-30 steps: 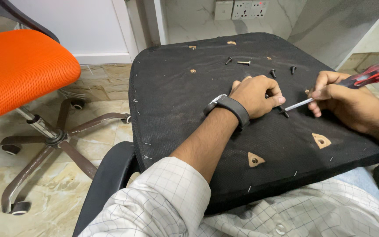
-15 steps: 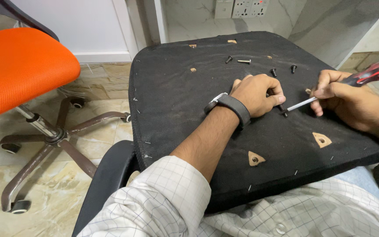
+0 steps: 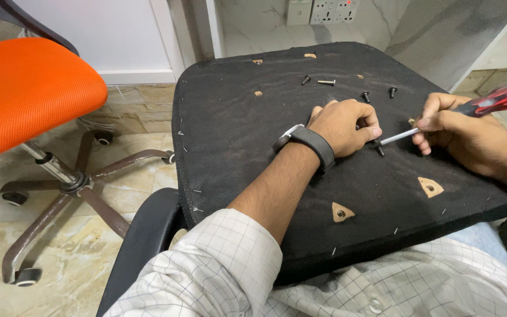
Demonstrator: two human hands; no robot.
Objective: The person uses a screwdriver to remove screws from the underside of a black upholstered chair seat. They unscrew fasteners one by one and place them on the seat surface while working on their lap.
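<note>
On fuzzy black seat base [image 3: 247,141]: slim steel screwdriver [image 3: 470,108], bolt [image 3: 378,147].

Single head-worn view, looks steeply down and forward from the person's own eye line. Close range: the black seat base [image 3: 335,135] lying across the lap fills the centre and right, near edge just above the checked shirt [image 3: 218,270] at the bottom of frame. Both forearms enter from below, left hand [image 3: 341,126] mid-frame, right hand [image 3: 453,132] near the right border (screwdriver [image 3: 482,104] handle cut off by that edge). Facing a wall with sockets [image 3: 324,12] at top. Orange chair [image 3: 24,88] and tiled floor [image 3: 118,117] fill the left. No second view, so nothing shared.
</note>
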